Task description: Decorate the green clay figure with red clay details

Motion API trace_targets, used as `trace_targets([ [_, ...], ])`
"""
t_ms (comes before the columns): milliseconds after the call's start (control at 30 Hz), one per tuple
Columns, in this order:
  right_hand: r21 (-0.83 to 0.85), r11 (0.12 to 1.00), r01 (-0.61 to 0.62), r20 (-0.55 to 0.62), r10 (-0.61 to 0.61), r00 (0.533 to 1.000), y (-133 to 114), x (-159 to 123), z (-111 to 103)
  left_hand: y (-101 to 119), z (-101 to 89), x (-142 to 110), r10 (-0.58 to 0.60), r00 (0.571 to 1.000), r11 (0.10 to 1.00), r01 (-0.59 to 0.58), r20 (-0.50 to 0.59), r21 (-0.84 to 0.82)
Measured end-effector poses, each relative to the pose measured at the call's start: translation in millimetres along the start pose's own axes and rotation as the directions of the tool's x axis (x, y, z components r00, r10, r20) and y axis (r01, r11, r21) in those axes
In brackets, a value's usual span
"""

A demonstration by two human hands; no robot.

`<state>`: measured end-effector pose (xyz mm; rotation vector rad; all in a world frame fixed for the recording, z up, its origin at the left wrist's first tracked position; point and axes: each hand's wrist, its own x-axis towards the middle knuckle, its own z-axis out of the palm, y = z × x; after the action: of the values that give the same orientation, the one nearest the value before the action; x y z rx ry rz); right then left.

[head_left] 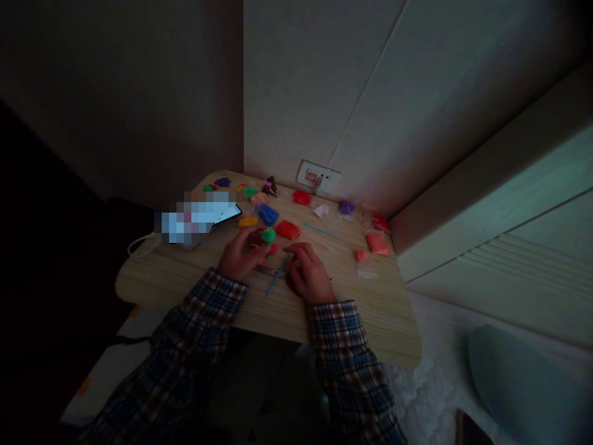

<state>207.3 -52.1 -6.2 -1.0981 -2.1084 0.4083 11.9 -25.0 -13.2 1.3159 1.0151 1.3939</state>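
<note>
My left hand (238,254) is closed around a small green and red modelling-clay figure (268,236), gripped at its side above the table. To the right, my right hand (308,272) is curled, with thumb and index finger close to the upper end of a thin blue stick (278,276). The stick slants down toward the front edge and appears pinched there; the grip itself is partly hidden. Under it lies a flat, greyish strip (266,271), half covered by my hands. Just beyond my hands sits a red clay packet (288,230).
The small wooden table (370,315) stands against the wall. Blue clay (267,214), yellow clay (248,221), purple clay (346,207) and pink packets (377,243) lie about. A second blue stick (319,230) is farther back. A lit phone (228,214) stands left, near a white cable (139,250).
</note>
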Motion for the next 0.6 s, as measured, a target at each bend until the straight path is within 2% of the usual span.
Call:
trace_targets([
  [133,-0.002,1.000,-0.012,0.001,0.012,1.000,0,-1,0,-1,-6.9,6,-0.078,0.995,0.958,0.060,-0.054,-0.280],
  [267,0.000,1.000,-0.019,0.005,0.019,1.000,1,-1,0,9,-10.7,7,-0.139,0.990,0.874,0.115,-0.017,-0.472],
  [400,0.003,1.000,-0.021,0.009,0.021,1.000,2,-1,1,18,-10.2,7,-0.173,0.985,0.807,0.146,0.007,-0.573],
  [600,0.004,1.000,-0.018,0.007,0.018,1.000,2,-1,1,22,-8.8,6,-0.209,0.977,0.748,0.178,0.028,-0.639],
])
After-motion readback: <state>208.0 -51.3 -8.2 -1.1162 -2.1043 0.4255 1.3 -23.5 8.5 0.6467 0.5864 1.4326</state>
